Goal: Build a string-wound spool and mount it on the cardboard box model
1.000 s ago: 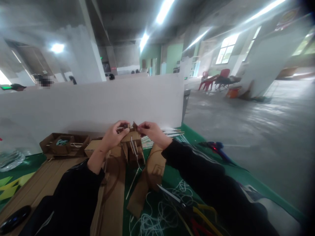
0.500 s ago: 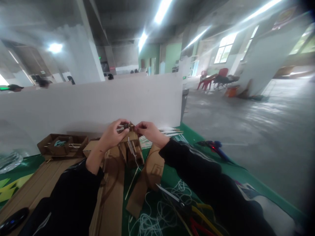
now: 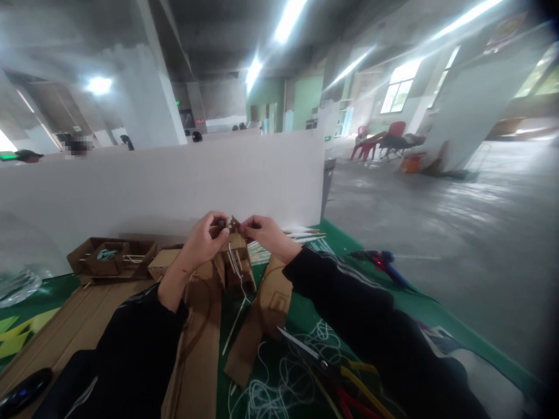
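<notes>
The gap between the fingers has changed. A second ago the small flap in the right hand stood clear of the left; half a second ago it was drawn in close, and now a sliver of space shows again. The cardboard box under the hands has stayed put on the green worktop, its white string hanging down the front.

The right thumb and forefinger pinch the flap. The left hand has its thumb and forefinger around a small dark piece — too blurred to name. Both grips are just above the box's top edge; whether the pieces touch it, I cannot tell.

For the work in hand, this looks like fine adjusting — the two pieces seem not to be joined. Nothing nearby has been picked up: the scissors lie by the tangled cord, and the glue gun rests well apart on the right.
</notes>
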Demonstrator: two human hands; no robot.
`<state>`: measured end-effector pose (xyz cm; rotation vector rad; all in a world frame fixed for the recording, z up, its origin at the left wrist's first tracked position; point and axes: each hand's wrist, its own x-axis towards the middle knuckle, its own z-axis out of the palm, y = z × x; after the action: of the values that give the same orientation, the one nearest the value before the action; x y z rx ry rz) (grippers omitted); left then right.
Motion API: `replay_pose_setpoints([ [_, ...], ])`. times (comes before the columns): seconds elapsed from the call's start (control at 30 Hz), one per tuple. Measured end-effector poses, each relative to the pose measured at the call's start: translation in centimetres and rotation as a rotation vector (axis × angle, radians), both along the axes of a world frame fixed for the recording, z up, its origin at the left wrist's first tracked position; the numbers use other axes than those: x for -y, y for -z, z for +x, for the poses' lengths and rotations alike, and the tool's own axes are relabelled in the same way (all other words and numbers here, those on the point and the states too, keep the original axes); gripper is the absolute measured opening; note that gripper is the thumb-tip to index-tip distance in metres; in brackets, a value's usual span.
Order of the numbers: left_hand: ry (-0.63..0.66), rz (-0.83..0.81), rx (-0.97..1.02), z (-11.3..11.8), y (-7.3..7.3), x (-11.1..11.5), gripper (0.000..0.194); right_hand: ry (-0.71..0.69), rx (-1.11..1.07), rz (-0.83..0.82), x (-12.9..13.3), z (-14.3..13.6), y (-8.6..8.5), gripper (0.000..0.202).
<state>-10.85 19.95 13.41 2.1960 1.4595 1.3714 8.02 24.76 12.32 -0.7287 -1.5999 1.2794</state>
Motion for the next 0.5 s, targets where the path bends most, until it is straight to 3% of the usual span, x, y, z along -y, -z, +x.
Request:
replay_pose_setpoints([
  [0.5,-0.073,-0.006,-0.008,0.39,-0.13,0.52,0.028,-0.004,0.019,0.026,0.13,-0.02,-0.10,0.009],
])
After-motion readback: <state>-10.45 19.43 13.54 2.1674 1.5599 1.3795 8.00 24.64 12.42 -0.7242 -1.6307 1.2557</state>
